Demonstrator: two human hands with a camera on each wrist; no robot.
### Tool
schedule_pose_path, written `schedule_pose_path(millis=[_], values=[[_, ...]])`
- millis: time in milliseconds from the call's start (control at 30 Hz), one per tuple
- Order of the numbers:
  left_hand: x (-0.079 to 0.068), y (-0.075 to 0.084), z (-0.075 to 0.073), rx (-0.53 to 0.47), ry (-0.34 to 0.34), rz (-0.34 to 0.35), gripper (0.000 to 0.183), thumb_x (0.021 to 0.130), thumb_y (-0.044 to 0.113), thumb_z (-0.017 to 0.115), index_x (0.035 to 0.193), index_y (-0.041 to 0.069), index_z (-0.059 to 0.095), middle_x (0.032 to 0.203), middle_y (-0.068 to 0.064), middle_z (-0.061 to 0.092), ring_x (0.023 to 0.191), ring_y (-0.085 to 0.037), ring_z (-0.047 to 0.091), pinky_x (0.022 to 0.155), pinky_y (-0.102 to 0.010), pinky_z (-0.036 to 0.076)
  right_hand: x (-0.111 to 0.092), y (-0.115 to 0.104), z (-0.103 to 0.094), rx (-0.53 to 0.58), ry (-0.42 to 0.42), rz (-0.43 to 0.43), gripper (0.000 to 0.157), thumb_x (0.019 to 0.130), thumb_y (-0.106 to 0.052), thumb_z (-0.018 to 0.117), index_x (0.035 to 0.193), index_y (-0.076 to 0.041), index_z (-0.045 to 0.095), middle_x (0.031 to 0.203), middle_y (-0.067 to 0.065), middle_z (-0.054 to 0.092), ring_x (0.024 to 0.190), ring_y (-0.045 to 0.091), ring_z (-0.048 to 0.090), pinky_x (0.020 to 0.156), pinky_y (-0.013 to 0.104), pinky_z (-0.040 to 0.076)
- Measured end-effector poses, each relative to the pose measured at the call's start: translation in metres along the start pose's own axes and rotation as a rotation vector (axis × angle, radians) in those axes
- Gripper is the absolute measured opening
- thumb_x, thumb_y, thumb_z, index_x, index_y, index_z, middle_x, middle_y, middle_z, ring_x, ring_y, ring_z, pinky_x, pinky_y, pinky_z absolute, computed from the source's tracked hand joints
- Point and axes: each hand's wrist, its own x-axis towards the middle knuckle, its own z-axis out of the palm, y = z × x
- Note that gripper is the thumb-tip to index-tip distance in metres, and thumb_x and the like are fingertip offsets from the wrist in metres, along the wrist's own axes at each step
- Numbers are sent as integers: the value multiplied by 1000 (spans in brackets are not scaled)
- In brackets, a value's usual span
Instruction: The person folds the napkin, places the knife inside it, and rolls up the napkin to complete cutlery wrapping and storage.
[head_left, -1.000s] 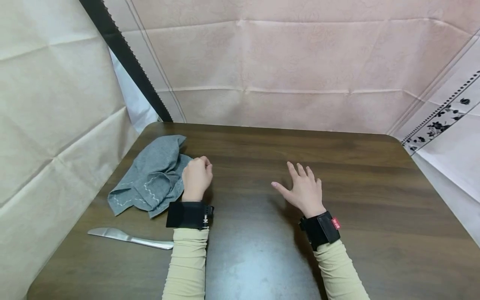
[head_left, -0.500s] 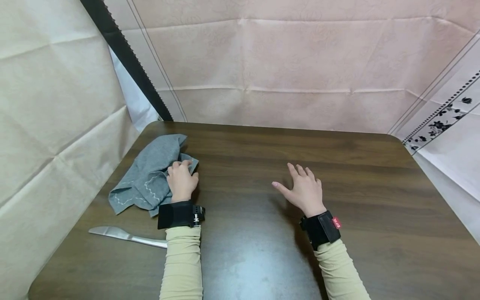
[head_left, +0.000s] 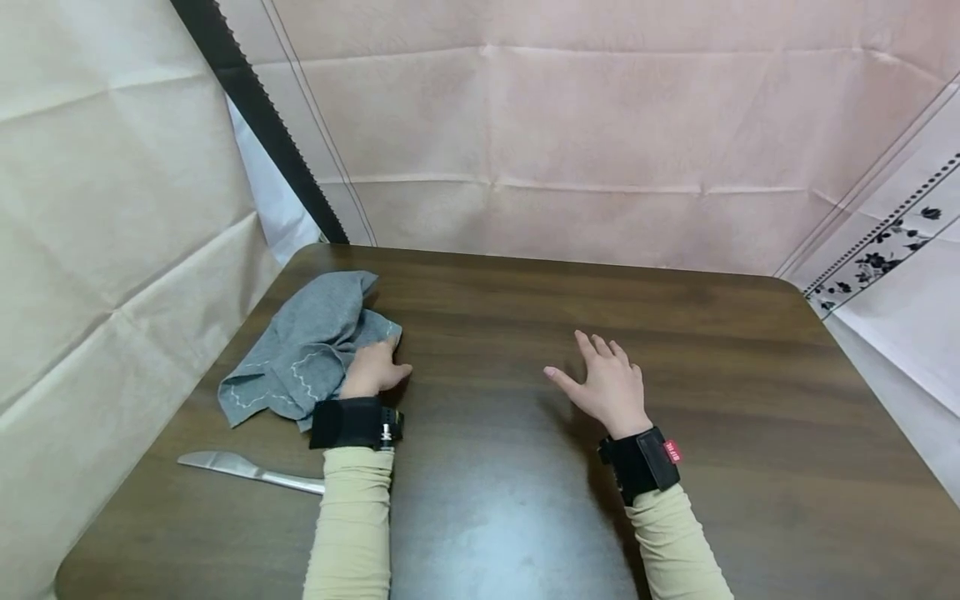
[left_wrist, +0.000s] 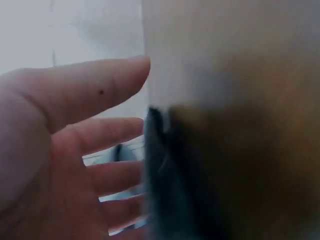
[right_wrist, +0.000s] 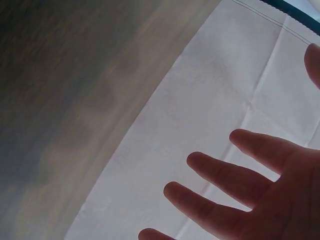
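Observation:
A crumpled grey-blue cloth (head_left: 303, 321) with white stitching lies on the left part of the brown table (head_left: 510, 317). At the cloth's right edge is my left hand (head_left: 371, 369), its thumb sticking out to the right and its fingertips hidden by the fabric in the head view. In the left wrist view, the thumb (left_wrist: 100, 90) stands apart from the straight fingers, whose tips go behind the dark cloth edge (left_wrist: 167, 185). My right hand (head_left: 609, 387) has its fingers spread and holds nothing, to the right of the table's middle.
A silver table knife (head_left: 247, 469) lies in front of the cloth, its handle end hidden by my left forearm. Pale hanging sheets (head_left: 600, 142) surround the table at the back and sides. A black strip (head_left: 262, 125) slants down to the back left corner.
My left hand was first a loose fist beside the cloth, then moved left over its edge; now its fingers are tucked at the edge, thumb out. The right hand has stayed put.

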Motion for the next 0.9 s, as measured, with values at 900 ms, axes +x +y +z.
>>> schedule_pose_path(millis=[900], values=[[6,-93,-70,26,-280,-4,83,69,20,74,137,3,28,130,-41,27,118,-51,29,88,-58,33,-3,0,-2,24,-9,-6,80,81,-58,55,139,-6,37,136,26,38,122,45,34,86,64,31]])
